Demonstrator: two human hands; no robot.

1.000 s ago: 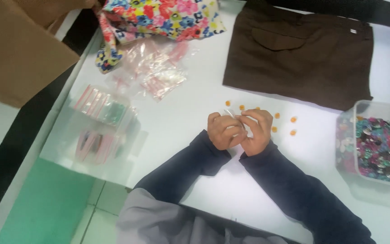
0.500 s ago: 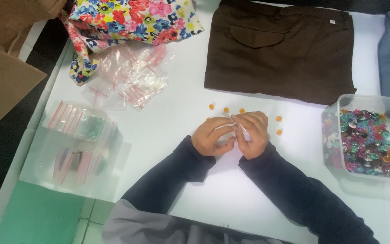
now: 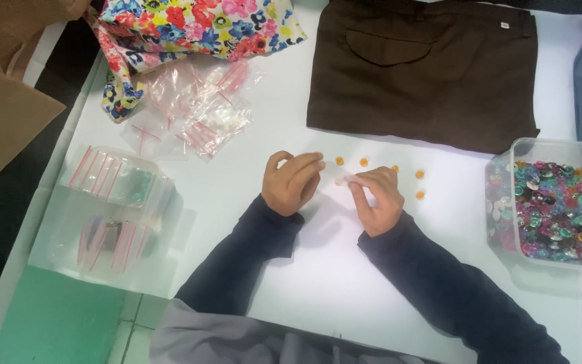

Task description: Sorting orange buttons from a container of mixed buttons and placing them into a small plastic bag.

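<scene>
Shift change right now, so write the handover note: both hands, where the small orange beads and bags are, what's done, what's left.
Left hand: curled on the white table, fingertips meeting the right hand's; what it pinches is too small to tell.
Right hand: same, pinching something small and clear, possibly a bag.
Orange beads: about five loose on the table just beyond the hands.
Empty zip bags: heap at far left, by the floral fabric.
Filled bags: in the clear tray at the left edge.
Mixed beads: clear tub on the right.
Done: several bags filled.
Left: the loose beads are not yet bagged.
</scene>
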